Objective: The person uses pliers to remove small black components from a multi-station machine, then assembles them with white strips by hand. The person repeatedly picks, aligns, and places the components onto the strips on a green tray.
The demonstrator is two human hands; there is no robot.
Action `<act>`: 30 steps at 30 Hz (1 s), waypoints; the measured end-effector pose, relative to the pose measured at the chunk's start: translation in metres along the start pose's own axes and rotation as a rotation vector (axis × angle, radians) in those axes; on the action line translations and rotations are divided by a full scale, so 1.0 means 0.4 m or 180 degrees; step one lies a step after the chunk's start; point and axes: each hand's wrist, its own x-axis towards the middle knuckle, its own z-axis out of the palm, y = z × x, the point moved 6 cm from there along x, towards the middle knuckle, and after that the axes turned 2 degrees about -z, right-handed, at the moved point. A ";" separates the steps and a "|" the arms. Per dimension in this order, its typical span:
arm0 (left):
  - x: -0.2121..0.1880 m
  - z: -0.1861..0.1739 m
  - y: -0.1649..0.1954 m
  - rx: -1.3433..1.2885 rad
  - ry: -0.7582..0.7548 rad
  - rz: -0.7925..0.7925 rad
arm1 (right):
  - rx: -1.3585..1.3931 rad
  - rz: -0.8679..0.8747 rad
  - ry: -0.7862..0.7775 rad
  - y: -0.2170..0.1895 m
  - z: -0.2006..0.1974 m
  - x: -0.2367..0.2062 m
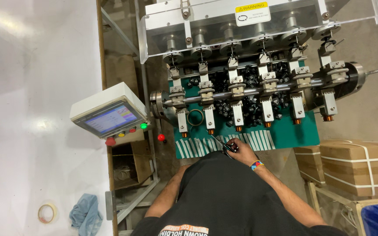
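The right hand (240, 150) rests at the near edge of a flat green mat (305, 131), its fingers (235, 144) curled tight around a small dark-handled pair of scissors (224, 145) whose thin metal blades point up and left toward the machine. A beaded, many-coloured wristband (256, 164) circles that wrist. The left hand is hidden behind the person's black shirt; only the bare forearm (167, 194) shows, so whether its fingers are wide or narrow cannot be told.

Just beside the scissors, a row of short white strips (197, 145) lies fanned along the mat's front edge. Above them stands a winding machine: a polished steel shaft (246, 92) runs crosswise, carrying six blocky grey metal clamps, each ending in a small copper-coloured coil (239, 128). A heap of small black plastic parts (250, 105) lies on the mat beneath the shaft, and a thin round ring (194, 117) sits between two clamps. A clear acrylic guard (259, 19) with a yellow-headed warning label covers the round spindles on top.

To the left, a boxy white control panel (108, 116) with a glowing screen and red, yellow and green buttons juts out beside a smooth white worktop (44, 87), which carries a roll of pale tape (47, 213) and a crumpled blue cloth (86, 214). Strapped brown cardboard cartons (355, 168) sit at the right.
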 end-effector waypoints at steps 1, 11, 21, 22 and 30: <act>0.002 0.001 0.000 0.0017 -0.0006 -0.0002 | 0.0007 -0.0004 0.0005 0.003 0.001 0.000; 0.020 -0.005 0.014 0.0142 -0.0011 0.0006 | -0.0129 0.0060 -0.0028 0.026 0.002 -0.002; 0.027 -0.005 0.033 0.0225 0.0010 0.0010 | 0.0101 0.0129 -0.0007 0.026 -0.010 -0.010; 0.029 -0.004 0.035 0.0218 0.0007 0.0017 | 0.0102 0.0106 0.0001 0.025 -0.012 -0.009; 0.042 0.001 0.052 0.0300 0.0022 0.0004 | 0.0160 -0.0039 0.0099 0.035 -0.023 -0.010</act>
